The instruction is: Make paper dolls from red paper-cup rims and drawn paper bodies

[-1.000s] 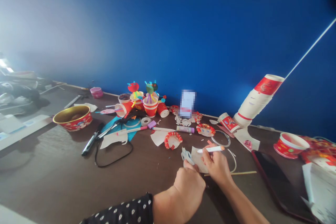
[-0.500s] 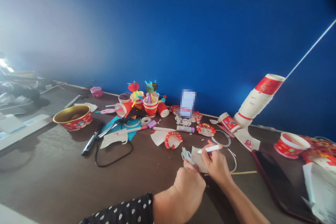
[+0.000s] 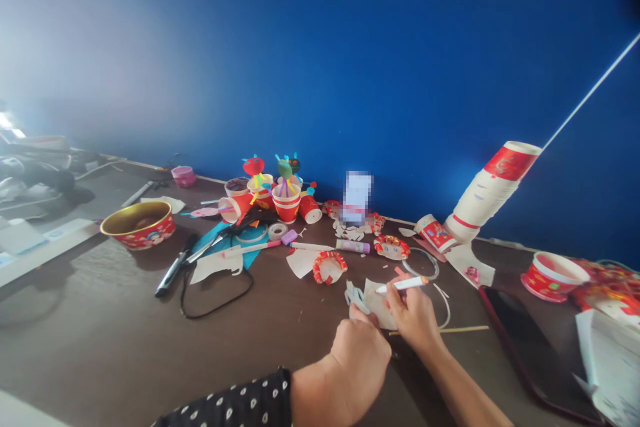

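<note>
Right hand [image 3: 416, 315] is gripping a white marker [image 3: 406, 283] over paper [image 3: 375, 301]; left hand [image 3: 361, 352] is resting alongside, can't tell its grip tbh.

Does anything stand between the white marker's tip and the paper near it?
Nothing visible does. The right hand holds the white marker with its tip at the paper, though whether they touch is unclear. The left hand is nearer the person, not between them.
</note>
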### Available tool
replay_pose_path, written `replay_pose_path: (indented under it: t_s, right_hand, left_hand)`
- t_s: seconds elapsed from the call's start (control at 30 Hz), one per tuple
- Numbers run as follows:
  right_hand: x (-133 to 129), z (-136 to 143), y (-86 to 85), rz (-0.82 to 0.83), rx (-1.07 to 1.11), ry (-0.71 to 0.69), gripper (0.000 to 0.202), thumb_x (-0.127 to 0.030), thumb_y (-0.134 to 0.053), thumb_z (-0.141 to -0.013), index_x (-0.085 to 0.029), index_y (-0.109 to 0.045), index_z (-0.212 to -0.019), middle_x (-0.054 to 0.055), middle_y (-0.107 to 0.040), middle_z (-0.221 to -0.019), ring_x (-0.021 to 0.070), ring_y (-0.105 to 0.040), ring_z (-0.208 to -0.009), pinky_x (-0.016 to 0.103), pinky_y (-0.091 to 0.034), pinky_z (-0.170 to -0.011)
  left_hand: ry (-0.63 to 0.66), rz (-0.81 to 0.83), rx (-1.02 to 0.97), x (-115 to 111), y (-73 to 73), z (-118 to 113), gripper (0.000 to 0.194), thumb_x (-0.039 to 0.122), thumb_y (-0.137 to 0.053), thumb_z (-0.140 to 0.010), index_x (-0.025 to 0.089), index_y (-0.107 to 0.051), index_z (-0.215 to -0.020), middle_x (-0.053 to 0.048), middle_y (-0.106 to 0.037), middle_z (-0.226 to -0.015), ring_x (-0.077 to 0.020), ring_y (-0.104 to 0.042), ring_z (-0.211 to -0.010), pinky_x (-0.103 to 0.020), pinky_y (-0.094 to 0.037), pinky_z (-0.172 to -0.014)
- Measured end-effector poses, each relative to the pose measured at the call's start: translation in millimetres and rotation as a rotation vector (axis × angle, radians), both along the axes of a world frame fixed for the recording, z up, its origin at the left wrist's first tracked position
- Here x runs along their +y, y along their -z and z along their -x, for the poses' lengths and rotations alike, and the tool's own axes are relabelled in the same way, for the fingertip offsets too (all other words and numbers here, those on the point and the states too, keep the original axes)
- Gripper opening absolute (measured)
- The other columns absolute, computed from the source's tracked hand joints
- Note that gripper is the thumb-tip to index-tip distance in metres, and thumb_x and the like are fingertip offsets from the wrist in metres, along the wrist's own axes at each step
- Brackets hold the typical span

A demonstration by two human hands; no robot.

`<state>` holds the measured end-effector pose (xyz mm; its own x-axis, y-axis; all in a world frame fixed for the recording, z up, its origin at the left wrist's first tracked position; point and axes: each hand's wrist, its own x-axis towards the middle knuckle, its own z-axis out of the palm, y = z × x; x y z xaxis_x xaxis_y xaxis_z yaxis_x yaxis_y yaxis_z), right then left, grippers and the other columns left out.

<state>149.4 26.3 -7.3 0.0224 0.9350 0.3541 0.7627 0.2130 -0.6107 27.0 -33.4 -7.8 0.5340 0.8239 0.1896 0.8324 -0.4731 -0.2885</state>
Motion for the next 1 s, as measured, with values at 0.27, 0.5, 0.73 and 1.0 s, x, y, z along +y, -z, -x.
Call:
replay_pose_path:
  t_s: [0.27, 0.5, 0.73, 1.0]
  right_hand:
    - [-0.2, 0.7, -0.4, 0.02, -0.037, 0.006, 0.034, -0.039, -0.037, -0.078, -0.013, -0.056, -0.088, 0.009, -0.065, -0.061, 0.0227, -0.065, -0.064, 0.027, -0.048, -0.052]
    - [1.0, 1.9, -1.5, -0.03, -0.086, -0.013, 0.029, -0.037, -0.037, -0.078, -0.015, -0.056, -0.08, 0.008, -0.065, -0.059, 0.0217, -0.064, -0.061, 0.027, -0.047, -0.054]
    - [0.8, 1.0, 0.0, -0.013, -0.052, -0.017, 0.03, -0.037, -0.038, -0.078, -0.014, -0.056, -0.085, 0.007, -0.065, -0.058, 0.0217, -0.064, -0.061, 0.028, -0.048, -0.055]
    - [2.0, -2.1, 3.1, 0.085, 0.056, 0.007, 0.032, -0.039, -0.038, -0.077, -0.014, -0.055, -0.088, 0.009, -0.067, -0.066, 0.022, -0.065, -0.068, 0.027, -0.049, -0.055]
  left_hand:
    - [0.008, 0.032, 0.004, -1.9, -3.8, 0.6, 0.037, 0.014, -0.052, -0.071, 0.002, -0.057, -0.106, -0.025, -0.059, -0.098, -0.0332, -0.057, -0.09, -0.03, -0.048, -0.05]
    - [0.002, 0.008, 0.014, -3.0, -4.2, 1.7, 0.037, 0.015, -0.05, -0.073, 0.002, -0.056, -0.107, -0.027, -0.059, -0.098, -0.0325, -0.058, -0.087, -0.028, -0.047, -0.048]
    - [0.006, 0.038, 0.027, -2.2, -7.0, 1.8, 0.039, 0.016, -0.052, -0.073, 0.001, -0.054, -0.109, -0.028, -0.058, -0.098, -0.0328, -0.058, -0.087, -0.028, -0.047, -0.048]
    - [-0.011, 0.032, 0.004, 0.3, -0.8, 0.0, 0.038, 0.016, -0.054, -0.072, 0.003, -0.057, -0.107, -0.028, -0.058, -0.097, -0.0317, -0.059, -0.085, -0.028, -0.047, -0.049]
